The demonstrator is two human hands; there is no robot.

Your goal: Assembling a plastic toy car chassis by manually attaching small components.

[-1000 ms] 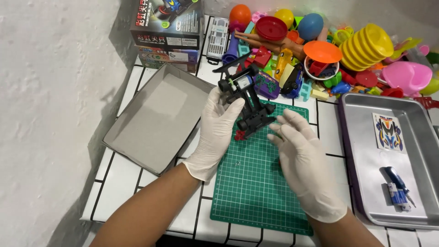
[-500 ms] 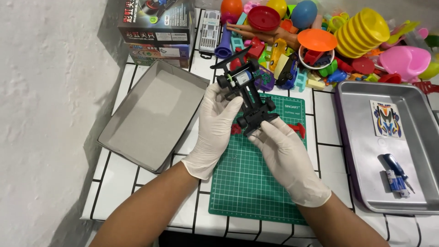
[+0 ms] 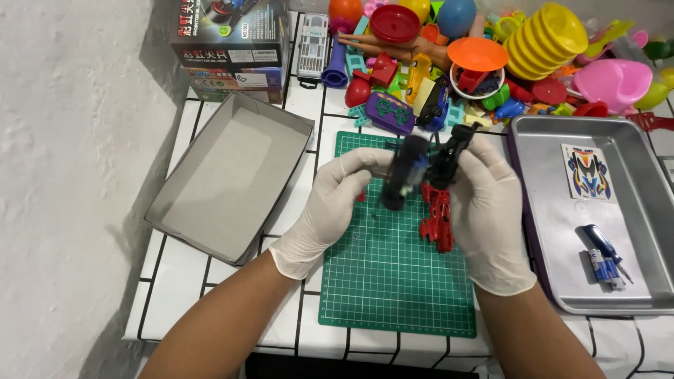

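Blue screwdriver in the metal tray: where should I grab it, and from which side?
Take the screwdriver by its blue handle, coming straight down from above. It lies flat on the tray floor, handle toward the sticker sheet and thin tip toward the near right corner. A small pack lies against its near end, so pinch the upper handle.

Both gloved hands, left (image 3: 330,210) and right (image 3: 488,210), grip a black toy car (image 3: 421,165) over the green mat (image 3: 397,281); metal tray (image 3: 554,281) at three o'clock.
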